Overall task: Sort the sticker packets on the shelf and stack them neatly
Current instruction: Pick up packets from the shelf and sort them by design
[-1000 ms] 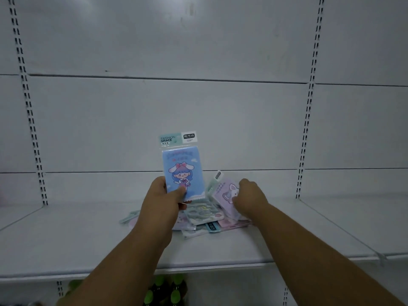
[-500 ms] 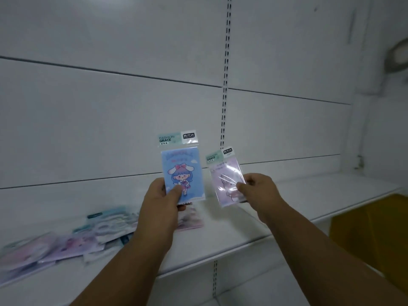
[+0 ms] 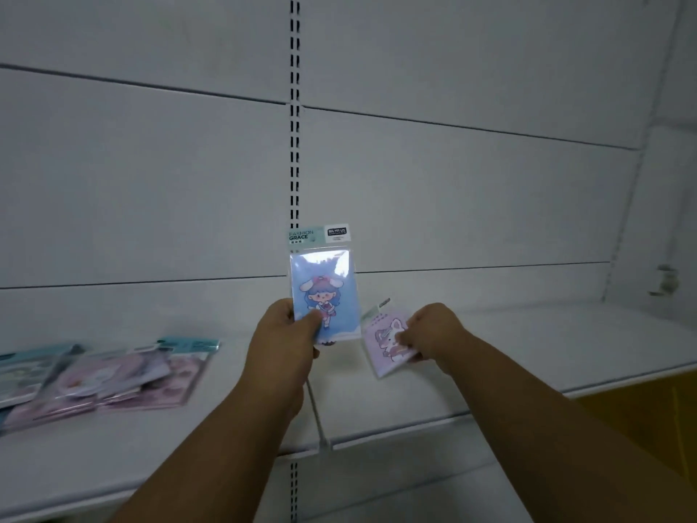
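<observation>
Both hands pinch packets — left hand (image 3: 281, 335) holds the blue packet (image 3: 323, 292) upright, right hand (image 3: 433, 335) tilts the pink packet (image 3: 388, 337) low over the shelf (image 3: 490, 371), its top toward 11 o'clock — while the pile (image 3: 102, 375) lies at 9 o'clock, nearer the left.

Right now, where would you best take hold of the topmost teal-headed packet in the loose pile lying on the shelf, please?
Pinch the teal header card of that flat plastic packet from its right side. It pokes out past the overlapping pile at the near right, so it looks free to lift. Both hands are busy: the left hand grips the blue packet.
</observation>
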Available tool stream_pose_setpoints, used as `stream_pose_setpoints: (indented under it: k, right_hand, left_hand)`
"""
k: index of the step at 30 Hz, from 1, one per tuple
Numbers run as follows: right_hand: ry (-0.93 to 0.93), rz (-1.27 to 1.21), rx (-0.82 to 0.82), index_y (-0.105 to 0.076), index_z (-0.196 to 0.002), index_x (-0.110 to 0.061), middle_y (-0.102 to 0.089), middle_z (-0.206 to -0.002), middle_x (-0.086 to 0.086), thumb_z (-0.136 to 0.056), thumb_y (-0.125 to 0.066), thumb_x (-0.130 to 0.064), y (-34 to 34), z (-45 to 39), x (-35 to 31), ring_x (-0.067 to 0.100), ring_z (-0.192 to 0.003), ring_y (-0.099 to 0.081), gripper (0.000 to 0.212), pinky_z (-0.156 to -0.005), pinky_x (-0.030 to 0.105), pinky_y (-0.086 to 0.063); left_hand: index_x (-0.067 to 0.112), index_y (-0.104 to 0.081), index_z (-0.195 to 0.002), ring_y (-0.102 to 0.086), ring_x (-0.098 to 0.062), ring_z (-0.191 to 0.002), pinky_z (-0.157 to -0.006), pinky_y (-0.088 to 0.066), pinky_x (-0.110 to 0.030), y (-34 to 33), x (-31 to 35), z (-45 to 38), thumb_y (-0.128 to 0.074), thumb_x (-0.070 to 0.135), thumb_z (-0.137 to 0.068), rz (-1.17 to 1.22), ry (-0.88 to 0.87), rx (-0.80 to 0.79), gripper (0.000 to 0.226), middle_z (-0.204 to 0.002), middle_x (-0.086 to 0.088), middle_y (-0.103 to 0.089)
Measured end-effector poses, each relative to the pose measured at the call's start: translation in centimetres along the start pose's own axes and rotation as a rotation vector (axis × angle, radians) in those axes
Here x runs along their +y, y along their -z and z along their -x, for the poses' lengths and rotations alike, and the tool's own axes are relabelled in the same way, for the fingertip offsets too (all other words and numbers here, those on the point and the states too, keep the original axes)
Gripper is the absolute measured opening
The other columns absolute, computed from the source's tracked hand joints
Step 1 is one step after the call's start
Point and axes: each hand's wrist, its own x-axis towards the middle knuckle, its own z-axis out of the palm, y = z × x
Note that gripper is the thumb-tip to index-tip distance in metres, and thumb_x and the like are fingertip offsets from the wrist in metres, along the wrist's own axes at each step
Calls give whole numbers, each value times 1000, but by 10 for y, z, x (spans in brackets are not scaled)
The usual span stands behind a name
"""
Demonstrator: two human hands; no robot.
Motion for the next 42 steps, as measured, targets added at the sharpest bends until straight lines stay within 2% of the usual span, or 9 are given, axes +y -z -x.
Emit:
stream_pose_setpoints:
  k: [3, 8, 12, 15, 19, 26, 30, 36, 42]
  right_hand:
    - [35, 210, -99, -52, -61, -9, -63, -73, 16, -74, -74, -6, 4, -13, 15, 33, -77, -72, 25, -72, 42, -61]
    - [71, 449, -106, -45, -58, -11, -48, -56, 3, -76, -71, -17, 14, -12, 21, 19, -53, -57, 32, -37, 16, -36]
    - [120, 595, -106, -57, -85, -9, -55, -78, 4, -73, -76, -25, 17, -6, 24, 19, -75, -55, 28, -63, 24, -40]
    - [242, 366, -3, -61, -85, 0, -68, -92, 13, -88, -60, -35, 28, -10, 21, 26, -82, -63, 35, -67, 28, -44]
    - [175, -164, -83, -65, -86, -3, -68, -73, 6, -93, -51, -44, 45, -22, 9, 16, -51, -58, 44, -46, 24, -41]
    - [157, -95, -240, -58, -68, -2, -58, -58, 13, -89, -63, -17, 51, -70, 33, 17, -42, -51, 27, -41, 22, -37]
    - [273, 209, -286, -56, -62, -5, -61, -57, 12, -88, -63, -22, 33, -96, 40, 18, -40, -52, 32, -42, 23, -40]
    - [477, 557, -160, -59, -102, -4, -66, -106, 14, -80, -68, -30, 17, -101, 44, 30, -100, -63, 35, -69, 24, -39]
    - [815, 391, -97, -54, -104, -15, -60, -102, 7, -82, -62, -41, 11, -68, 7, 23, -89, -56, 35, -70, 33, -45]
  left_hand:
    - [22, -62, -94, -66, -22, -79, -59, -48, -28, -20, -5, 5, -60, 18, -90, -12, 36, 5, 6, -92, -1, -70]
    - [16, -64, -87, -62, -28, -77, -64, -50, -34, -41, -6, 8, -55, 9, -88, -13, 100, 9, 11, -91, -13, -69]
    - [15, -63, -86, -65, -26, -73, -61, -50, -32, -55, -8, 9, -54, 7, -89, -62, 145, -39, 13, -86, -8, -70]
    - [14, -62, -92, -67, -26, -78, -64, -54, -34, -70, -12, 10, -50, 6, -90, -65, 188, -51, 14, -92, -8, -69]
    - [10, -61, -100, -68, -24, -84, -62, -59, -29, -95, -16, 17, -49, 7, -93, -125, 272, -112, 14, -97, -10, -67]
    - [24, -51, -68, -55, -4, -62, -48, -42, -21, -117, -26, 7, -74, 27, -79, -727, 134, -65, 25, -69, 7, -58]
    - [22, -56, -79, -48, -2, -58, -45, -35, -18, -127, -35, 1, -77, 40, -71, -1037, 63, 9, 29, -67, 11, -51]
    - [12, -64, -86, -65, -19, -79, -49, -38, -24, -133, -49, -6, -77, 45, -69, -1179, 136, -18, 39, -88, -8, -69]
    - [19, -63, -76, -56, -6, -62, -50, -39, -21, -98, -41, -6, -65, 46, -81, -1152, 49, 128, 27, -71, 4, -64]
